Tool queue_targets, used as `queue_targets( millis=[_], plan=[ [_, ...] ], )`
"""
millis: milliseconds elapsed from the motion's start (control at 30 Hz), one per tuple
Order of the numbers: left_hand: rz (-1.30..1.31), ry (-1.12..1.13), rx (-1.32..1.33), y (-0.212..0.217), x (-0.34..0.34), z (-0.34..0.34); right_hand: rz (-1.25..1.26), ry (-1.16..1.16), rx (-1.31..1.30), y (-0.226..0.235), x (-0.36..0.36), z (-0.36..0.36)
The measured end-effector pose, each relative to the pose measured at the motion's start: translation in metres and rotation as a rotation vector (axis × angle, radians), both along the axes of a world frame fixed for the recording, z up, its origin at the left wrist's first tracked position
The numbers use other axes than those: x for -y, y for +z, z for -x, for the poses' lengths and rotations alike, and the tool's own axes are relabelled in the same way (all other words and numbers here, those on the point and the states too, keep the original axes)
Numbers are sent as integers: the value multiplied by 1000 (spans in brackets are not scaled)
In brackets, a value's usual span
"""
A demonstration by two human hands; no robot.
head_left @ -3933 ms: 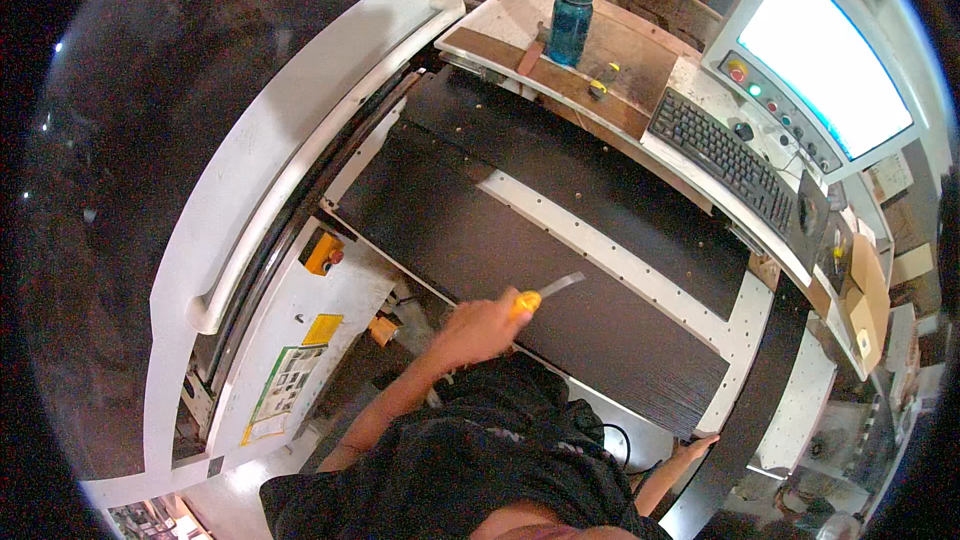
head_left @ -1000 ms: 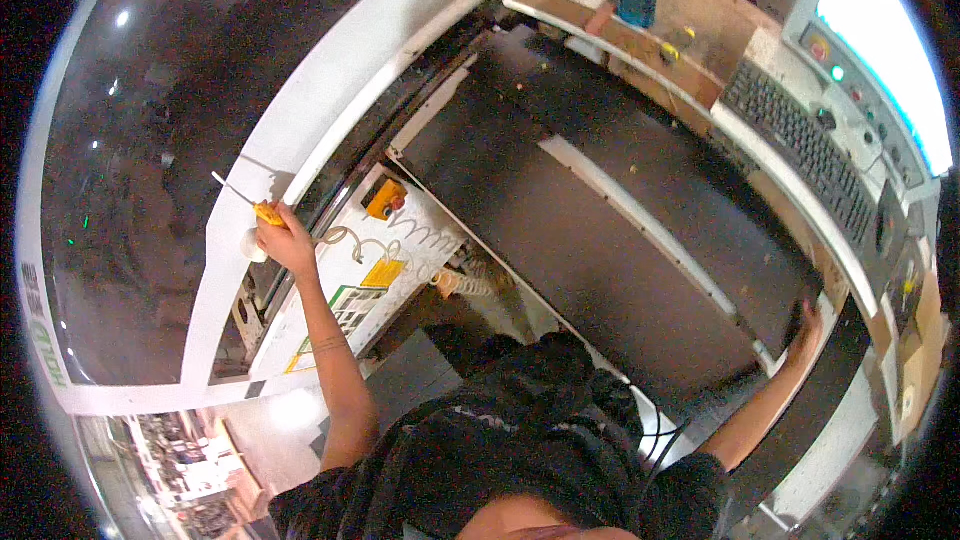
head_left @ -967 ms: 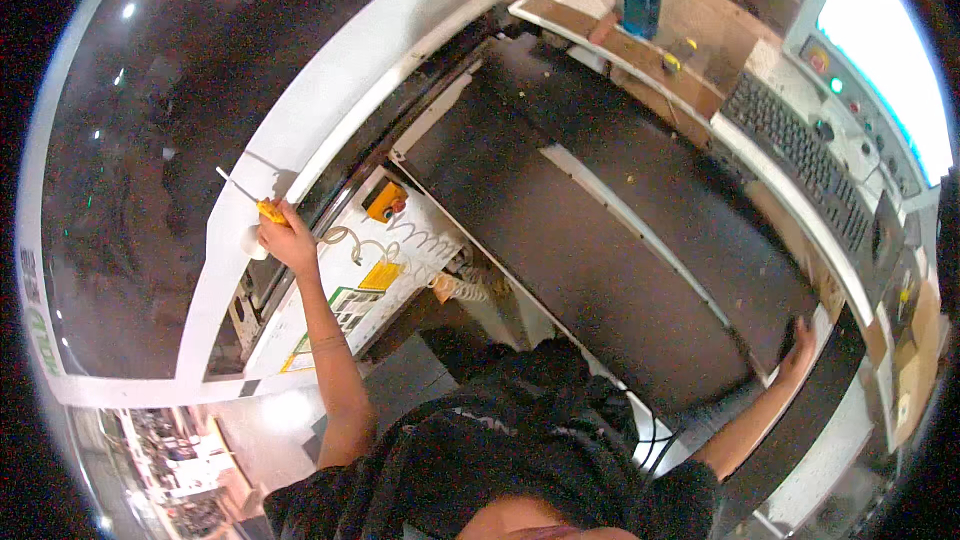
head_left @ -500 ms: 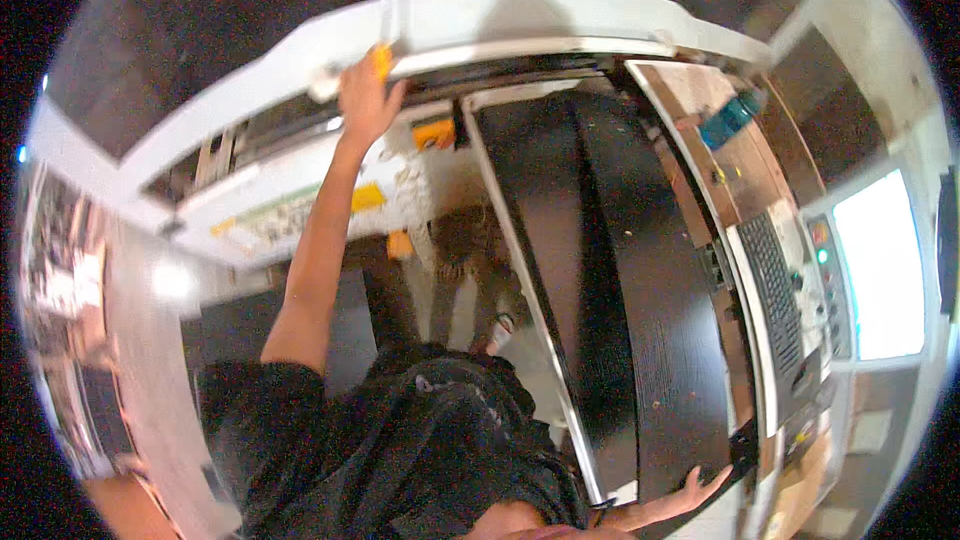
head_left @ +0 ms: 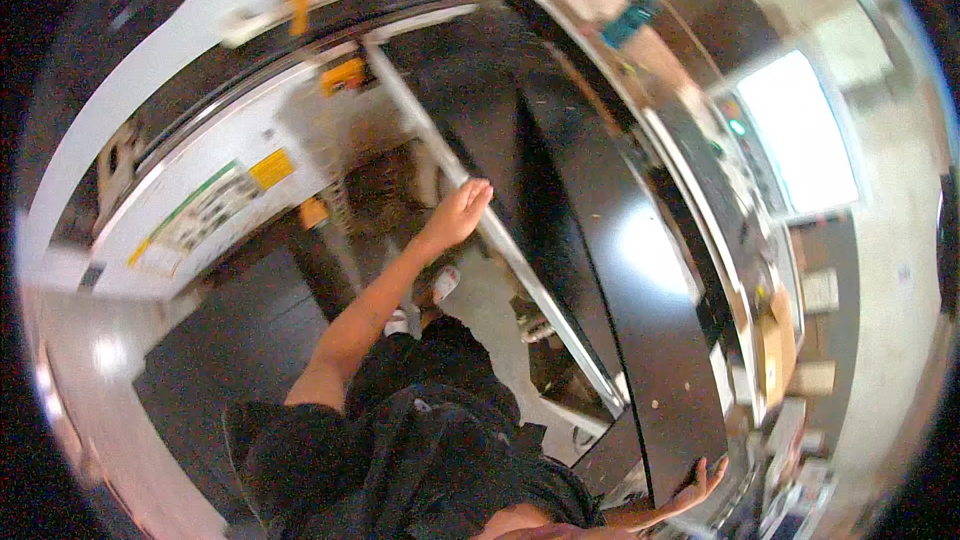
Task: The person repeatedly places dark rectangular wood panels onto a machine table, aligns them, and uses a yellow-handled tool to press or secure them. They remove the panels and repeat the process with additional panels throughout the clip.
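My left hand (head_left: 462,212) rests at the pale metal rail (head_left: 525,275) along the left side of the dark boards, its fingers close together and curled over the edge. My right hand (head_left: 698,490) is at the near end of a long dark board (head_left: 665,370), touching its corner with the fingers spread apart. A second dark board (head_left: 480,90) lies to the left of it, alongside the rail. An orange-handled tool (head_left: 298,6) sits on the white machine beam (head_left: 215,15), away from both hands.
A monitor (head_left: 795,135) with a lit control panel stands at the right. A teal bottle (head_left: 630,20) is on the far right ledge. Cardboard (head_left: 772,350) lies near the right edge. At the left, a white machine panel (head_left: 210,210) carries labels; a dark stack (head_left: 235,370) stands below.
My left hand has left the orange-handled tool on the beam and come nearer, onto the rail. The view has turned to the right. My right hand stays at the board's near end.
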State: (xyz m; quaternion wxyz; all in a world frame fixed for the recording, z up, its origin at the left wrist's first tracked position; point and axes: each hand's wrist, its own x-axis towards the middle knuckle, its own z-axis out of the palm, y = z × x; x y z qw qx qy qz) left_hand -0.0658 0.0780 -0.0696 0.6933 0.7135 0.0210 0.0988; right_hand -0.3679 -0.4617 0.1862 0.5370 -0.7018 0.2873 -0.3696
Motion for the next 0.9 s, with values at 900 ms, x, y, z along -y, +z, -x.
queue_targets(
  millis=[900],
  plan=[
    [228, -1250, -635, 78, 350, 186, 311, -784, -297, -63, -134, 545]
  ],
)
